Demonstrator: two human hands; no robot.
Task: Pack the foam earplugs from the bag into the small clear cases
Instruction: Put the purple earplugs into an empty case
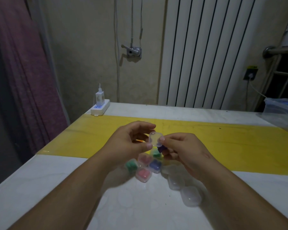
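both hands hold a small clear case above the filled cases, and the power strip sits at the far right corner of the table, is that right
Not quite. In the head view the power strip sits at the far left corner of the table. The rest stands: the left hand and right hand hold the small clear case above the filled cases.

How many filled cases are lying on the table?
5: left green case, upper pink case, lower pink case, blue case, and far green case on the yellow strip. The right hand may hide more.
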